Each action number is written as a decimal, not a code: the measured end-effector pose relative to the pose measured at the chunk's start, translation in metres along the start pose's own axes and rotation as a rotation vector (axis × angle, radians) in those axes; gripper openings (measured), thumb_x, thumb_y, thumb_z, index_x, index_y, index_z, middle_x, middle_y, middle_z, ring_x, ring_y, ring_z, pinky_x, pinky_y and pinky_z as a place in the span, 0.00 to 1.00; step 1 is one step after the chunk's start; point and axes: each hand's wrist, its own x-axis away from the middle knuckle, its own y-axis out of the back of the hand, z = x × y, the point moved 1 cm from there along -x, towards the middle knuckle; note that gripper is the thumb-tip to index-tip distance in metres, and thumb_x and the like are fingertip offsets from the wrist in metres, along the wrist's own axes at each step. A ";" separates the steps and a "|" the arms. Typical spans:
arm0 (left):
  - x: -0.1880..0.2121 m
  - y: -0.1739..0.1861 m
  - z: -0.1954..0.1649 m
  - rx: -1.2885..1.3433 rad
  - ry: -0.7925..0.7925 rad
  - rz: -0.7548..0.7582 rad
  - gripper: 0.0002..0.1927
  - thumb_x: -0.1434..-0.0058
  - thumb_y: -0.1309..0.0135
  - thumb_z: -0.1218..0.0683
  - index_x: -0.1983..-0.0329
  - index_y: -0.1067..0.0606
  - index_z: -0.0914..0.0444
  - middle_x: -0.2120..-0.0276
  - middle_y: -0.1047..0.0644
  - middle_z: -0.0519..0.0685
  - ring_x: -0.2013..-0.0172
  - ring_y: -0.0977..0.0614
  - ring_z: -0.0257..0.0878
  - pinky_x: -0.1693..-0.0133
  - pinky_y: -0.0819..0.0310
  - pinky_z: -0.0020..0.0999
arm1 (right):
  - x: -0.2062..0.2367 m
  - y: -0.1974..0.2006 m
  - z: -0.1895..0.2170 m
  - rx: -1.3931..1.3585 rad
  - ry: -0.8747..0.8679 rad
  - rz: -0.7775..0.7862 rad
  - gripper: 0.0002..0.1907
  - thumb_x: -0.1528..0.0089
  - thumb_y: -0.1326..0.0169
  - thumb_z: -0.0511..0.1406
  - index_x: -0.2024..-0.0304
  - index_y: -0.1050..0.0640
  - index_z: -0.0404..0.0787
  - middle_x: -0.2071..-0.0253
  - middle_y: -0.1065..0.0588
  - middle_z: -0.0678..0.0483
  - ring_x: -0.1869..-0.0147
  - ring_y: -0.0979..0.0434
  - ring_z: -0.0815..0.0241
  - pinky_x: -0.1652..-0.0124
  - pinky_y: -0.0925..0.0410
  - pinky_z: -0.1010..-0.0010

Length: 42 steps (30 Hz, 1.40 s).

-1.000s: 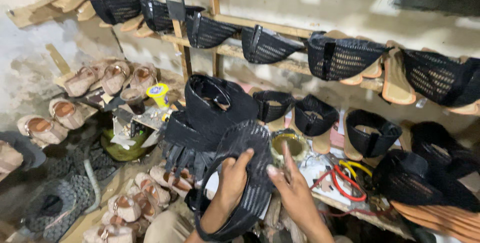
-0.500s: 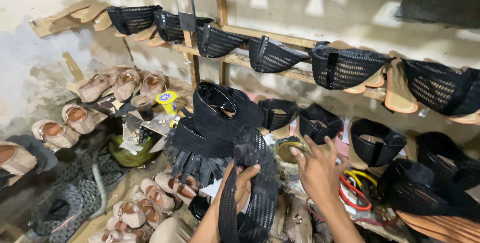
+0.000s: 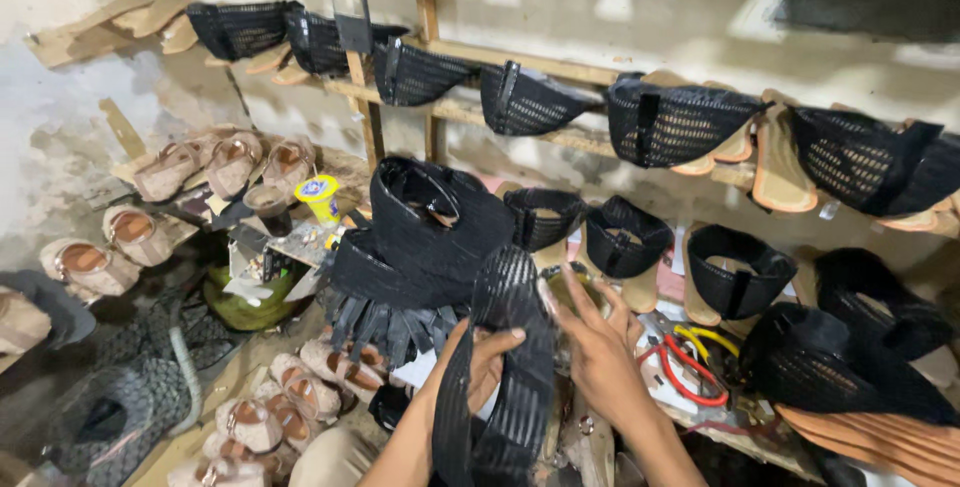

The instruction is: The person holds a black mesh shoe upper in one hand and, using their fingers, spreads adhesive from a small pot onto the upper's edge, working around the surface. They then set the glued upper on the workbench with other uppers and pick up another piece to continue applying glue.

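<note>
My left hand (image 3: 478, 365) grips a black mesh shoe upper (image 3: 505, 377), held on edge in front of me. My right hand (image 3: 592, 339) touches the upper's right side with its fingers spread. Just behind the hands lies a pile of black uppers and strap pieces (image 3: 420, 247). Below the upper, a small part of something white shows, mostly hidden.
Wooden shelves (image 3: 560, 67) carry rows of black mesh uppers (image 3: 680, 122) and tan soles (image 3: 778, 162). Beige sandals (image 3: 225, 162) lie at the left and lower left (image 3: 250, 422). Red-handled pliers (image 3: 690, 372) and a yellow can (image 3: 322, 197) sit on the bench.
The black upper has turned from flat to on edge in my left hand. My right hand rose toward the bench and returned to the upper's side.
</note>
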 end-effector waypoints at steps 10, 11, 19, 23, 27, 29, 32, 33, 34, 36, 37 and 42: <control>-0.019 0.004 0.000 0.098 -0.113 0.007 0.15 0.40 0.46 0.66 0.50 0.24 0.69 0.55 0.19 0.51 0.52 0.18 0.39 0.45 0.25 0.37 | 0.022 -0.001 0.012 -0.104 -0.121 -0.058 0.35 0.46 0.48 0.22 0.36 0.25 0.49 0.28 0.36 0.60 0.30 0.40 0.43 0.36 0.48 0.49; -0.019 0.001 0.001 0.101 -0.145 0.006 0.18 0.42 0.46 0.67 0.48 0.24 0.66 0.54 0.19 0.48 0.51 0.18 0.36 0.44 0.25 0.34 | 0.017 0.000 0.013 0.001 -0.110 0.000 0.34 0.49 0.48 0.22 0.42 0.23 0.50 0.27 0.39 0.58 0.30 0.43 0.40 0.38 0.50 0.45; -0.015 -0.012 -0.008 0.109 -0.153 -0.019 0.16 0.40 0.45 0.67 0.48 0.26 0.68 0.54 0.20 0.51 0.52 0.19 0.40 0.46 0.24 0.40 | 0.008 0.008 0.022 0.100 -0.167 0.024 0.40 0.52 0.48 0.21 0.39 0.23 0.55 0.25 0.39 0.57 0.28 0.44 0.40 0.39 0.51 0.46; -0.022 -0.009 -0.007 0.094 -0.237 -0.076 0.17 0.43 0.45 0.66 0.49 0.25 0.67 0.54 0.19 0.51 0.53 0.18 0.40 0.47 0.24 0.37 | 0.011 -0.006 0.019 -0.280 -0.372 -0.104 0.34 0.40 0.41 0.31 0.31 0.33 0.49 0.40 0.28 0.50 0.40 0.28 0.51 0.41 0.37 0.61; -0.031 -0.010 -0.001 0.012 -0.163 -0.054 0.15 0.37 0.41 0.63 0.48 0.28 0.69 0.55 0.22 0.50 0.55 0.20 0.40 0.51 0.24 0.37 | 0.007 -0.016 0.011 -0.721 -0.510 -0.018 0.45 0.35 0.40 0.35 0.18 0.41 0.48 0.55 0.23 0.35 0.59 0.25 0.53 0.52 0.30 0.65; -0.031 -0.010 0.000 -0.124 0.005 -0.176 0.16 0.36 0.38 0.63 0.49 0.30 0.68 0.59 0.25 0.49 0.59 0.21 0.43 0.58 0.24 0.41 | -0.002 -0.014 0.002 -0.815 -0.440 -0.110 0.42 0.37 0.40 0.38 0.22 0.41 0.48 0.40 0.27 0.48 0.55 0.26 0.54 0.50 0.31 0.63; -0.016 -0.009 -0.001 -0.145 0.057 -0.187 0.17 0.43 0.41 0.62 0.50 0.27 0.65 0.59 0.20 0.45 0.59 0.15 0.37 0.59 0.17 0.37 | -0.011 -0.006 -0.013 -0.347 -0.474 0.004 0.34 0.37 0.44 0.44 0.28 0.34 0.54 0.43 0.24 0.54 0.45 0.29 0.54 0.40 0.39 0.53; -0.014 -0.009 -0.003 -0.129 0.034 -0.162 0.17 0.43 0.41 0.62 0.51 0.27 0.64 0.60 0.20 0.45 0.61 0.16 0.37 0.61 0.17 0.36 | -0.015 -0.003 -0.019 -0.088 -0.499 0.079 0.31 0.36 0.46 0.47 0.30 0.31 0.57 0.48 0.22 0.54 0.42 0.31 0.53 0.36 0.44 0.48; -0.010 -0.009 -0.005 -0.109 0.017 -0.139 0.17 0.44 0.41 0.62 0.51 0.27 0.63 0.61 0.21 0.46 0.63 0.16 0.37 0.62 0.18 0.35 | -0.019 -0.002 -0.022 0.045 -0.413 0.080 0.27 0.37 0.47 0.49 0.35 0.27 0.55 0.42 0.26 0.51 0.37 0.36 0.48 0.38 0.46 0.43; -0.007 -0.008 -0.005 -0.083 0.045 -0.128 0.16 0.44 0.41 0.63 0.53 0.28 0.63 0.64 0.22 0.47 0.67 0.17 0.38 0.65 0.17 0.36 | -0.027 -0.001 -0.028 0.308 -0.231 0.087 0.24 0.39 0.47 0.53 0.46 0.21 0.50 0.29 0.35 0.47 0.29 0.47 0.38 0.44 0.52 0.33; -0.007 -0.007 -0.005 -0.080 0.086 -0.137 0.15 0.43 0.40 0.64 0.54 0.29 0.65 0.65 0.23 0.47 0.68 0.17 0.39 0.66 0.17 0.36 | -0.030 -0.002 -0.031 0.345 -0.218 0.134 0.23 0.38 0.48 0.53 0.49 0.19 0.51 0.28 0.36 0.49 0.28 0.49 0.38 0.43 0.53 0.32; -0.016 0.003 -0.004 -0.138 0.031 -0.090 0.15 0.43 0.42 0.64 0.57 0.32 0.57 0.68 0.28 0.40 0.71 0.22 0.29 0.75 0.29 0.26 | -0.029 0.001 -0.034 0.334 -0.179 -0.004 0.17 0.35 0.53 0.47 0.60 0.14 0.52 0.32 0.30 0.60 0.24 0.47 0.42 0.38 0.52 0.32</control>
